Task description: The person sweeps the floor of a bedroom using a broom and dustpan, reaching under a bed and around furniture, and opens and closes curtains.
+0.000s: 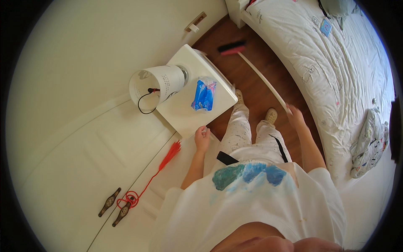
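My right hand (296, 116) is closed round the upper end of a broom's long white handle (263, 77). At the far end, the red and black broom head (232, 48) is on the brown floor between the nightstand and the bed, slightly blurred. My left hand (202, 138) hangs beside the near corner of the white nightstand (184, 119), its fingers curled in and no object showing in them. On the nightstand top lies a blue plastic packet (204, 94), and a lamp with a white printed shade (153, 88) is at its left side.
A bed with a white patterned sheet (310, 63) runs along the right, with a crumpled grey garment (369, 145) on it. White cabinet doors (100, 164) stand at the left, with a red tassel (170, 155) hanging from a dark handle (123, 212). A wall socket (195, 22) is at the back.
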Tool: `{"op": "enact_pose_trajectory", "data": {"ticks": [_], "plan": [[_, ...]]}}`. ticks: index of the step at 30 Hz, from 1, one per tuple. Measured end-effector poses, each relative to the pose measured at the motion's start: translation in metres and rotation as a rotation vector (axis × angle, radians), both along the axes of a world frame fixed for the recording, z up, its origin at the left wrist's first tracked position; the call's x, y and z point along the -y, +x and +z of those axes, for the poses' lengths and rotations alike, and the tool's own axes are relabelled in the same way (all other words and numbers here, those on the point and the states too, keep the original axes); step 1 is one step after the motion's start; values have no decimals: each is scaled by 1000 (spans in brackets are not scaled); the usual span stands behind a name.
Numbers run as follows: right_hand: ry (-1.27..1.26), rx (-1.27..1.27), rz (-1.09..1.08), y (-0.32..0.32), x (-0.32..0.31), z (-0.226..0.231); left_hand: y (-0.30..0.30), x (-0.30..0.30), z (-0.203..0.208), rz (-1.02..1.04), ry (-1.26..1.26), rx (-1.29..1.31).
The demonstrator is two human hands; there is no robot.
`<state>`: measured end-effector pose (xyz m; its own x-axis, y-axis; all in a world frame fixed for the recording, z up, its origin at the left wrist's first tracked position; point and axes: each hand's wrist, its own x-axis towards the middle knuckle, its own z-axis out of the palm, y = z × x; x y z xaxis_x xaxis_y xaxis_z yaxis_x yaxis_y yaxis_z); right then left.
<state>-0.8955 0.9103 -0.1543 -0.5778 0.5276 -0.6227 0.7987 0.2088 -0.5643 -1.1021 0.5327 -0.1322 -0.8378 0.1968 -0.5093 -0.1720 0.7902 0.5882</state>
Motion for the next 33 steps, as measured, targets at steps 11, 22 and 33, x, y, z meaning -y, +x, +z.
{"op": "enact_pose_trajectory", "data": {"ticks": [11,22,33], "plan": [[-611,88,-678,103,94,162,-17,0,-26,-160,32,167],[-1320,-159,-1222,87,93,66,-4,-57,-11,-401,14,191],[-1197,-240,-1809,323,153,127,38,-100,-19,-629,-61,253]]}}
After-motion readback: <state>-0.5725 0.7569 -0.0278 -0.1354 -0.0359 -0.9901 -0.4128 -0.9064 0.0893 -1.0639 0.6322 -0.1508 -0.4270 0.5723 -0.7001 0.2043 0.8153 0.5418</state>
